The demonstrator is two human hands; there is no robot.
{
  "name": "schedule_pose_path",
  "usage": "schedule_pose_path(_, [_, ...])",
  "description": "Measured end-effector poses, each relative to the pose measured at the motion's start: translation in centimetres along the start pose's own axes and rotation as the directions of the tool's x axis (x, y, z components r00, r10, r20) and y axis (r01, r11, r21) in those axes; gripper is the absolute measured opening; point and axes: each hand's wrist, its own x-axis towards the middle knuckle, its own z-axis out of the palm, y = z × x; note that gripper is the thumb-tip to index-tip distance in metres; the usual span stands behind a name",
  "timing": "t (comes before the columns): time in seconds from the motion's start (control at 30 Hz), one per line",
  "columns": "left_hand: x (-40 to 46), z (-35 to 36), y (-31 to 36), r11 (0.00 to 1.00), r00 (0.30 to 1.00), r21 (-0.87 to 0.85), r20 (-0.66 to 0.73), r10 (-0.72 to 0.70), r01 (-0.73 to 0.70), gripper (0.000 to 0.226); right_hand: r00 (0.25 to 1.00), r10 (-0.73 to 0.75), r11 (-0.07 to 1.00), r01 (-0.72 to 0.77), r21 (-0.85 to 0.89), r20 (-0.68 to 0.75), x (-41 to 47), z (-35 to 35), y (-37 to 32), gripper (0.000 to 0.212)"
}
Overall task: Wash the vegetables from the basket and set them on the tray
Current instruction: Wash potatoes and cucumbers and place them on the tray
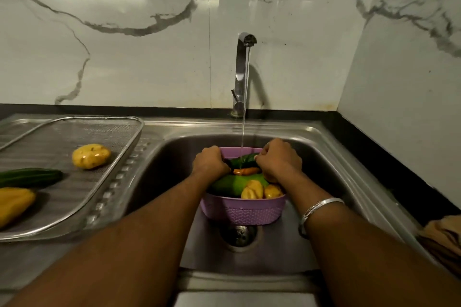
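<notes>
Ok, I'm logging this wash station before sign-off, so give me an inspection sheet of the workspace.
Surface: steel sink, tap running.
Job's things: purple basket in the sink holds vegetables; mesh tray holds a potato, cucumber and yellow pepper.
Clutter: cloth at right edge.
Grippers: left hand and right hand grip a dark green vegetable under the stream.
Cables: nothing seen.
Surroundings: marble-patterned wall.

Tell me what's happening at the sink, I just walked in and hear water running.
A person is rinsing vegetables. Both hands, left hand and right hand, grip a dark green cucumber under the faucet stream, above a purple basket standing in the sink. The basket holds a carrot, a large green vegetable and potatoes. On the mesh tray at left lie a potato, another cucumber and a yellow vegetable.
</notes>
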Motion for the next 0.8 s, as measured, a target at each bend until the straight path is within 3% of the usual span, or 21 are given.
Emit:
schedule_pose_path(0.13, [-0.2, -0.8, 0.4, 0.996, 0.997, -0.088, -0.072, 0.012, -0.018, 0.033, 0.999, 0.003, 0.999, -0.004, 0.042, 0.032, -0.3, -0.1, -0.1, 0.022])
schedule_pose_path(0.23, [-0.2, -2.1, 1.3, 0.974, 0.967, -0.168, -0.230, 0.108, -0.149, 0.017, 0.999, 0.004, 0.993, -0.008, 0.116, 0.035, -0.2, -0.1, 0.0, 0.022])
schedule_pose_path(0.33, [-1.1, -2.6, 2.5, 0.897, 0.926, -0.300, -0.296, 0.235, -0.324, 0.022, 0.997, -0.060, 0.914, 0.034, 0.404, 0.053, -0.2, -0.2, -0.5, 0.033])
schedule_pose_path(0.4, [-1.8, -2.5, 2.9, 0.809, 0.947, -0.499, -0.241, 0.213, -0.309, 0.027, 0.985, -0.076, 0.762, -0.041, 0.646, 0.153, -0.7, -0.5, -1.5, 0.032])
schedule_pose_path(0.47, [-2.2, -2.2, 2.8, 0.714, 0.974, -0.662, -0.150, 0.169, -0.226, 0.031, 0.940, -0.094, 0.613, -0.204, 0.763, 0.327, -1.2, -0.7, -2.1, 0.033])
schedule_pose_path(0.6, [-2.8, -2.3, 3.0, 0.612, 0.991, -0.789, 0.023, 0.133, -0.063, 0.031, 0.905, -0.146, 0.630, -0.227, 0.743, 0.400, -1.6, -0.4, -2.0, 0.032])
schedule_pose_path(0.67, [-2.9, -2.8, 2.8, 0.545, 0.977, -0.839, 0.118, 0.179, 0.001, 0.020, 0.922, -0.114, 0.620, -0.224, 0.752, 0.369, -1.7, -0.4, -2.4, 0.030])
schedule_pose_path(0.73, [-3.0, -2.9, 2.4, 0.479, 0.945, -0.876, 0.200, 0.259, 0.055, 0.029, 0.934, -0.048, 0.595, -0.258, 0.762, 0.354, -2.0, -0.4, -2.7, 0.027])
schedule_pose_path(0.8, [-2.7, -2.4, 2.1, 0.514, 0.951, -0.858, 0.142, 0.273, -0.020, 0.033, 0.936, -0.016, 0.573, -0.279, 0.770, 0.352, -2.0, -0.1, -3.1, 0.027])
